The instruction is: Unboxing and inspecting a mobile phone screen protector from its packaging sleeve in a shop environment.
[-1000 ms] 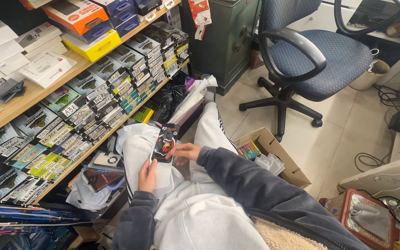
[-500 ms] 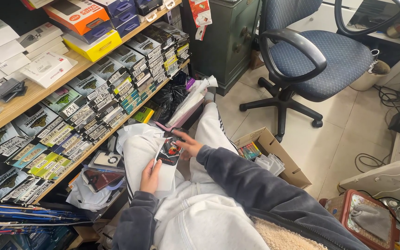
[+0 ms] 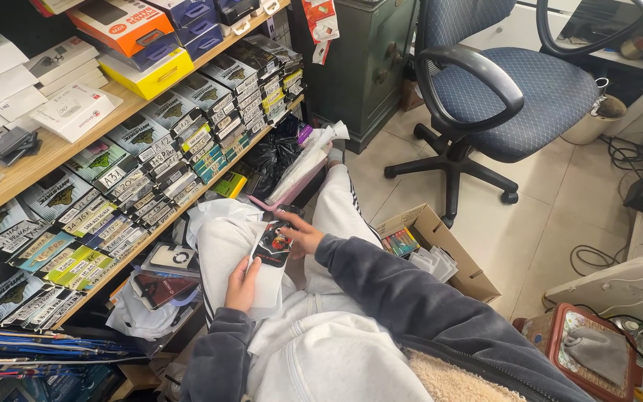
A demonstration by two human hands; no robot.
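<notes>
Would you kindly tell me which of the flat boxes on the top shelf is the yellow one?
It is the flat yellow box at the shelf's front edge, directly below the orange box and left of the blue boxes; the neighbouring boxes further left are white.

A small phone-accessory shop is shown: wooden shelves (image 3: 53, 152) are packed with rows of labelled accessory packets (image 3: 150, 160) and boxed goods (image 3: 124, 26), while an office chair (image 3: 515, 89) is parked on the tiled floor (image 3: 552, 216).
</notes>
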